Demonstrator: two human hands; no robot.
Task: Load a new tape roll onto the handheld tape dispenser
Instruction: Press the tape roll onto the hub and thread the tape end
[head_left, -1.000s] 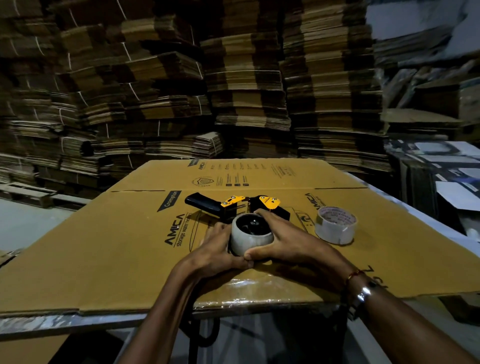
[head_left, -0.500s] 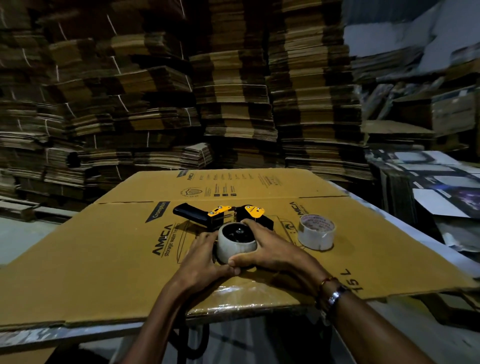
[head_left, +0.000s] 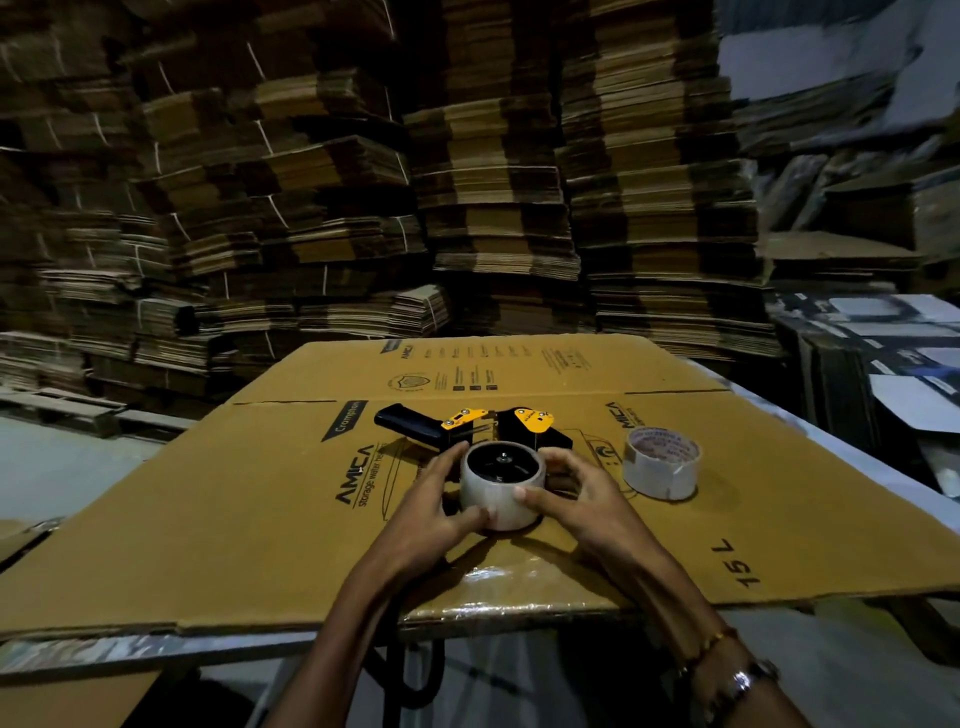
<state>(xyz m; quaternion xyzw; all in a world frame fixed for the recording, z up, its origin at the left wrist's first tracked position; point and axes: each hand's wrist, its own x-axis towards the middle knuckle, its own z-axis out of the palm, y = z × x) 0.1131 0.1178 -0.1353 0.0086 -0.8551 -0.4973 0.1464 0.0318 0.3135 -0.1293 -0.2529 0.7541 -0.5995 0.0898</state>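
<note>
Spare roll (head_left: 661, 462) just R of hands.

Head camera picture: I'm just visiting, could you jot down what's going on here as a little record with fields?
Place: cardboard sheet on a table, stacks of flattened cartons behind
Tool: tape dispenser, black with yellow parts, lying flat
Roll being loaded: tape roll sitting on the dispenser's hub
Left hand: grips the roll's left side
Right hand: grips the roll's right side
Other roll: second roll, standing apart to the right, untouched
Tape threaded: cannot tell
</note>
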